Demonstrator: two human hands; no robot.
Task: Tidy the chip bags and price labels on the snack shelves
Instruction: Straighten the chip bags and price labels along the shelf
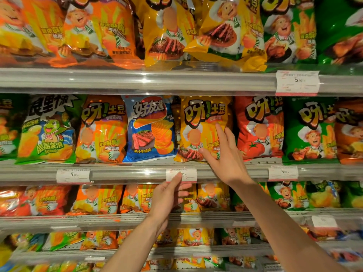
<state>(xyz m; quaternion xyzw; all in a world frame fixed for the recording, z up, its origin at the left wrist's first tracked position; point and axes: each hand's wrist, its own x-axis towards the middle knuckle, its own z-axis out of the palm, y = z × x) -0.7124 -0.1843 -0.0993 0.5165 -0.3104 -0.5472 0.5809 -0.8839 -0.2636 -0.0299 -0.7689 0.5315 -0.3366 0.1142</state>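
Head view: my right hand point(222, 154), fingers straight and spread wide, lies flat on the glossy, crinkled yellow foil chip bag point(204, 118), which stands upright, long axis vertical, on the middle shelf. My left hand point(169, 199) extends its forefinger onto the flat white paper price label point(187, 174) in the clear plastic shelf rail point(127, 174), other fingers loosely curled.

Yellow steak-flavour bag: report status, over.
Right hand flat on yellow steak-flavour chip bag. Left hand fingering white price label below. Nothing in the way.
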